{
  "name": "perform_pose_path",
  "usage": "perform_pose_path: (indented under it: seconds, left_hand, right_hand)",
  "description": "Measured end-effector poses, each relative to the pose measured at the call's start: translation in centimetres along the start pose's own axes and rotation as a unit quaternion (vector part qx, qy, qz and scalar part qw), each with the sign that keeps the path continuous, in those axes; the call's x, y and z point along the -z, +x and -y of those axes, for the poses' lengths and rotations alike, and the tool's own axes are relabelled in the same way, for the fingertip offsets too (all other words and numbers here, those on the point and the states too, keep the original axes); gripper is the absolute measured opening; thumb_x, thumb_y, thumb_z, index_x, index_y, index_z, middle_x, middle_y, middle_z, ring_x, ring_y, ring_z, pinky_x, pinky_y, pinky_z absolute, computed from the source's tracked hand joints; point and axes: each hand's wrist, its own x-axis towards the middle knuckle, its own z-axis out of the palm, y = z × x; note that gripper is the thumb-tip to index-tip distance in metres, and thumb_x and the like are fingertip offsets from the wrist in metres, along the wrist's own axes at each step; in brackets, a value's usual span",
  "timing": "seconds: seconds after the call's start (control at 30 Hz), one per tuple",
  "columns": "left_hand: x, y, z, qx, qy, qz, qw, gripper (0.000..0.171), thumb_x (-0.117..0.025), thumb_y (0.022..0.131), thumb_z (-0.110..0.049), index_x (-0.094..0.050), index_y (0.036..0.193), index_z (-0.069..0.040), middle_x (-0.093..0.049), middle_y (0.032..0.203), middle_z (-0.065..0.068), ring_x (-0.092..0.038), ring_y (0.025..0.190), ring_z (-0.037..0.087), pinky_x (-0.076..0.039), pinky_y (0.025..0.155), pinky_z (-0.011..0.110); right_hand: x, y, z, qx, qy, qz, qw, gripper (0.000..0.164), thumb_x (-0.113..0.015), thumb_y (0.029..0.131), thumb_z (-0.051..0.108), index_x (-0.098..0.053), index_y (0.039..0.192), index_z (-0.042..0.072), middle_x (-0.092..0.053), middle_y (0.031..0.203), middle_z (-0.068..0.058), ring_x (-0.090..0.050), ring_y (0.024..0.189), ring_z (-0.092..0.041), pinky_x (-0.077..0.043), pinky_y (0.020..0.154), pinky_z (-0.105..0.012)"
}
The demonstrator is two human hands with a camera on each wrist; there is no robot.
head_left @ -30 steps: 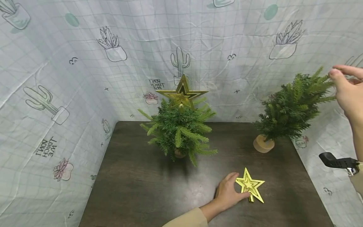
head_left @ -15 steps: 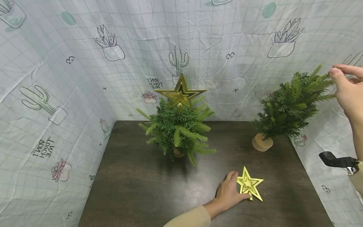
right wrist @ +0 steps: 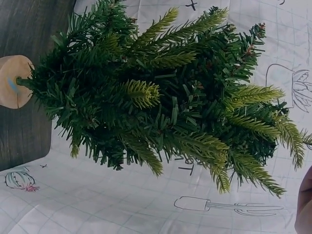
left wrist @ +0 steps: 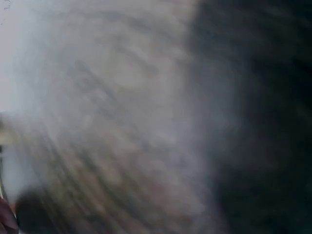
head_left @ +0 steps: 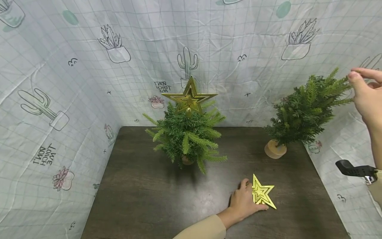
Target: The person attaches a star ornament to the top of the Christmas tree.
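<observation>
In the head view, my left hand (head_left: 244, 200) grips a gold star tree topper (head_left: 262, 192) low over the dark table, its thumb across the lower part and its fingers at the left side. Part of the star is hidden by the hand. At far right, my right hand (head_left: 365, 86) pinches a branch tip near the top of a small artificial Christmas tree (head_left: 304, 113), which leans right on its round wooden base (head_left: 275, 149). The right wrist view shows this tree (right wrist: 161, 97) up close, with a bit of hand at the edge. The left wrist view is too blurred to read.
A second small tree (head_left: 186, 136) stands upright left of centre, topped by another gold star (head_left: 189, 99). The dark wooden table (head_left: 143, 199) is bounded by a printed cactus curtain (head_left: 143, 39) at the back and sides. A black wrist strap (head_left: 355, 168) sits on the right forearm.
My left hand has moved slightly right over the star and covers more of it; the star has shifted a little left and turned. The right hand still pinches the leaning tree's tip.
</observation>
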Motion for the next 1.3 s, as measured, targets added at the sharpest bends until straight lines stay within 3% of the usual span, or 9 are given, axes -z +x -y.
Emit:
perform_pose_path:
  seconds: [0.27,0.53,0.7,0.9,1.0,1.1,1.2,1.3]
  left_hand:
    - [0.1,0.0,-0.2,-0.004,0.013,-0.019,0.9997,0.091,-0.076,0.064,-0.087,-0.066,0.128,-0.022,-0.046,0.14,-0.006,-0.062,0.069,0.011,-0.045,0.053,0.02]
    - [0.5,0.4,-0.6,0.024,0.006,0.016,0.9996,0.09,-0.079,0.061,-0.086,-0.066,0.121,-0.019,-0.044,0.138,-0.007,-0.059,0.068,0.01,-0.046,0.056,0.021]
    - [0.8,0.7,-0.9,0.033,0.007,0.033,0.9989,0.092,-0.08,0.063,-0.084,-0.063,0.126,-0.021,-0.048,0.122,-0.005,-0.058,0.069,0.011,-0.047,0.056,0.022]
    - [1.0,0.8,-1.0,0.042,0.006,0.031,0.9986,0.087,-0.082,0.061,-0.083,-0.063,0.121,-0.023,-0.051,0.101,-0.008,-0.057,0.069,0.012,-0.046,0.054,0.026]
    - [1.2,0.9,-0.7,0.045,-0.026,0.021,0.9984,0.074,-0.085,0.067,-0.075,-0.067,0.119,-0.025,-0.056,0.1,-0.011,-0.062,0.075,0.011,-0.048,0.058,0.026]
    - [1.4,1.1,-0.1,0.047,-0.089,0.008,0.9949,0.053,-0.087,0.077,-0.059,-0.073,0.115,-0.026,-0.063,0.101,-0.014,-0.065,0.084,0.008,-0.05,0.065,0.025]
    - [1.5,1.2,0.5,0.045,-0.161,-0.009,0.9858,0.033,-0.086,0.086,-0.043,-0.077,0.111,-0.023,-0.068,0.103,-0.014,-0.066,0.091,0.004,-0.05,0.072,0.021]
    - [1.6,1.2,0.7,0.055,-0.227,-0.026,0.9719,0.025,-0.085,0.088,-0.034,-0.079,0.108,-0.02,-0.072,0.104,-0.012,-0.065,0.09,0.0,-0.049,0.074,0.017]
  right_hand:
    - [0.0,-0.1,-0.2,0.02,-0.012,-0.006,1.0,0.029,-0.069,0.101,0.035,-0.075,0.128,0.028,-0.056,0.102,0.027,-0.033,0.05,0.001,-0.024,0.041,-0.011]
    - [0.0,0.0,-0.3,0.016,-0.002,-0.013,1.0,0.026,-0.07,0.101,0.034,-0.076,0.126,0.028,-0.057,0.1,0.027,-0.033,0.049,0.002,-0.023,0.041,-0.011]
    - [0.1,0.0,-0.3,0.012,0.0,-0.007,1.0,0.028,-0.07,0.101,0.035,-0.076,0.127,0.028,-0.057,0.1,0.026,-0.033,0.049,0.001,-0.023,0.041,-0.011]
    - [0.2,-0.3,0.0,0.007,-0.004,-0.006,1.0,0.029,-0.069,0.101,0.036,-0.075,0.128,0.027,-0.056,0.1,0.026,-0.033,0.05,0.001,-0.024,0.041,-0.011]
    - [0.1,-0.5,0.6,0.004,0.009,-0.009,1.0,0.026,-0.069,0.101,0.031,-0.076,0.126,0.027,-0.057,0.099,0.026,-0.033,0.049,0.002,-0.023,0.041,-0.01]
    - [0.0,-1.3,1.9,0.002,0.018,-0.015,1.0,0.024,-0.069,0.102,0.027,-0.077,0.124,0.028,-0.057,0.097,0.025,-0.032,0.049,0.003,-0.023,0.042,-0.008]
    - [0.0,-1.9,2.8,0.0,0.02,-0.017,1.0,0.024,-0.069,0.102,0.027,-0.076,0.125,0.027,-0.056,0.096,0.026,-0.032,0.049,0.004,-0.023,0.042,-0.007]
    - [0.1,-1.7,2.7,-0.011,0.032,-0.014,0.999,0.023,-0.069,0.102,0.028,-0.077,0.124,0.028,-0.057,0.095,0.025,-0.034,0.048,0.005,-0.024,0.042,-0.007]
